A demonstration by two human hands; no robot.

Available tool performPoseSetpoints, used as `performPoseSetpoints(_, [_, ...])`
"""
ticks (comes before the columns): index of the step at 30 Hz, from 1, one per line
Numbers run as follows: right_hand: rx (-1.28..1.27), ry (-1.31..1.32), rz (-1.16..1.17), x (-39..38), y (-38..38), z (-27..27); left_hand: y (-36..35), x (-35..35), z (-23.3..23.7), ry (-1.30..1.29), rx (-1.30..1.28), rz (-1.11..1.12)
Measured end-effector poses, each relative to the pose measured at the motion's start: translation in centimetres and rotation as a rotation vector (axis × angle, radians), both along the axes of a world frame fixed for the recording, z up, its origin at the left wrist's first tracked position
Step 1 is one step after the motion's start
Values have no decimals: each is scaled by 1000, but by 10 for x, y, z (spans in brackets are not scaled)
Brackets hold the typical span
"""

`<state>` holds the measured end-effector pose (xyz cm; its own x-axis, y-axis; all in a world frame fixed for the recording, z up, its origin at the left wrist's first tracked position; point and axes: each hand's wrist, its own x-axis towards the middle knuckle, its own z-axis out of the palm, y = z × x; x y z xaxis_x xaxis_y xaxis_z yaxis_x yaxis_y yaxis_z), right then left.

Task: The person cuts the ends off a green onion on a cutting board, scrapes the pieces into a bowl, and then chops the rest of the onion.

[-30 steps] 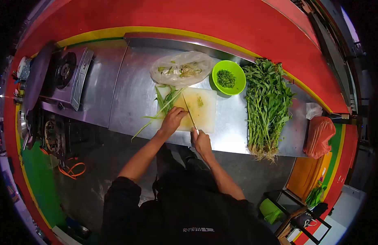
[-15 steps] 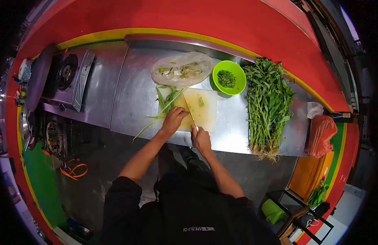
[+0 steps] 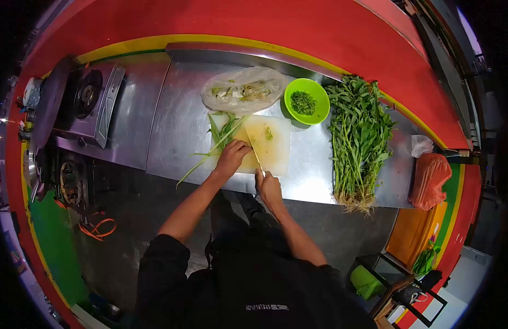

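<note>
A white cutting board (image 3: 278, 151) with a yellowish stained middle lies on the steel counter. My right hand (image 3: 268, 185) is closed round the handle of a knife (image 3: 254, 149), whose blade points away over the board. Just left of the blade, my left hand (image 3: 233, 157) is closed on long green stalks (image 3: 225, 130) that lie over the board's left side and hang toward the counter's front. A small chopped bit (image 3: 268, 133) rests right of the blade. Behind the board are a clear plastic bag (image 3: 218, 98) with trimmings and a green bowl (image 3: 321, 107) of chopped greens.
A large bunch of leafy greens with roots (image 3: 359, 140) lies on the right of the steel counter (image 3: 174, 126). Beyond it sits a red plastic bag (image 3: 431, 181). A gas stove (image 3: 90, 98) stands at the left, and a red wall (image 3: 237, 22) rises behind.
The view has shifted slightly. Both hands keep nearly the same places, with the knife still beside the left hand's fingers.
</note>
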<state>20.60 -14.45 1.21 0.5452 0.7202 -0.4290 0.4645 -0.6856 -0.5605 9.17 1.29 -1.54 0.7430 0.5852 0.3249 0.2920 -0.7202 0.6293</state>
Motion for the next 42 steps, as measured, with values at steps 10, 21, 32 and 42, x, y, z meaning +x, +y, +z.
performPoseSetpoints(10, [0,69,-23,7,6,6,-5,-5,-3,0,4,14])
performPoseSetpoints(21, [71,-37,-1,-1,7,0,0,-2,-1,12,-18,-4])
performPoseSetpoints(32, [13,64,-8,6,1,13,-2,1,-5,-16,-41,45])
performPoseSetpoints(42, [42,-10,0,2,15,5,-2,1,-4,25,-27,26])
